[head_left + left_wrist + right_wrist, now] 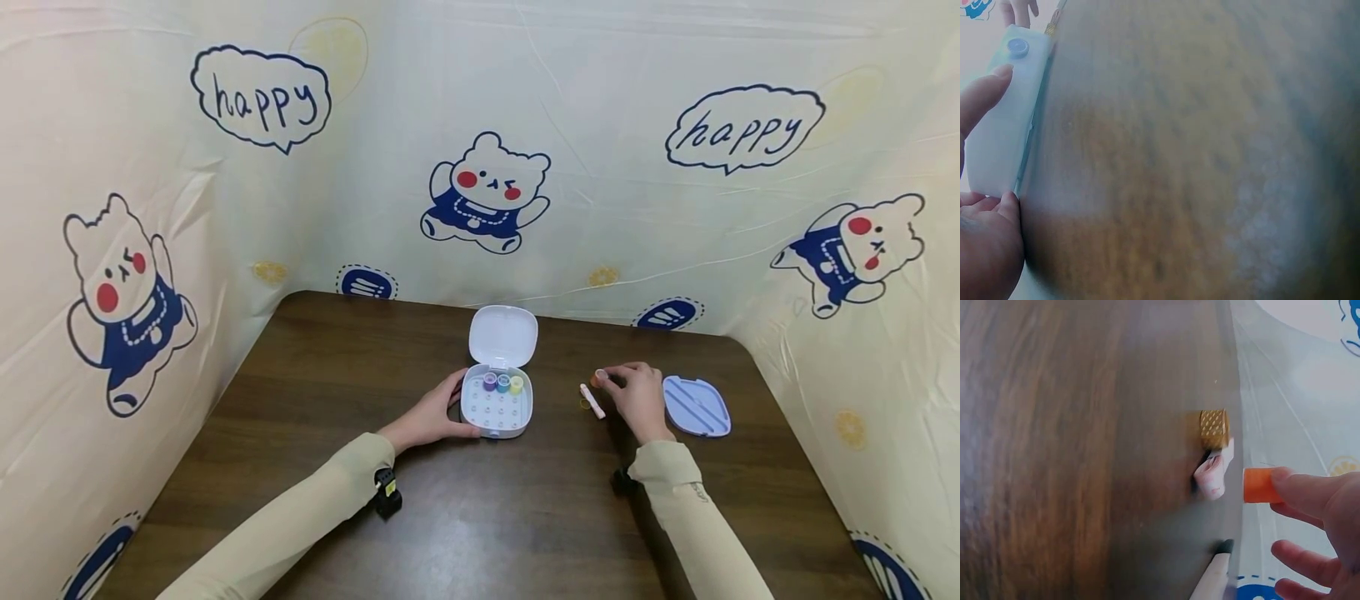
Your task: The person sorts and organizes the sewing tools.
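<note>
My left hand [427, 421] grips the side of a white sewing box [497, 432], with the thumb [988, 94] along its front wall and the other fingers around its left side. The box lid [503, 336] stands raised at the back. Purple [490, 382], blue [504, 383] and yellow [516, 385] thread spools stand in the back row of small pegs inside. To the right of the box, my right hand [636, 400] pinches an orange thread spool [1260, 485] between thumb and fingers, a loose thread end showing at it. Its other fingers are spread.
Beneath the right hand, a rolled pinkish-white strip [1212, 478] lies on the table beside a gold thimble [1214, 428]. A light-blue tray [696, 406] with a diagonal groove rests farther right. Printed curtain [600, 217] surrounds the brown table [337, 350] at the back and sides.
</note>
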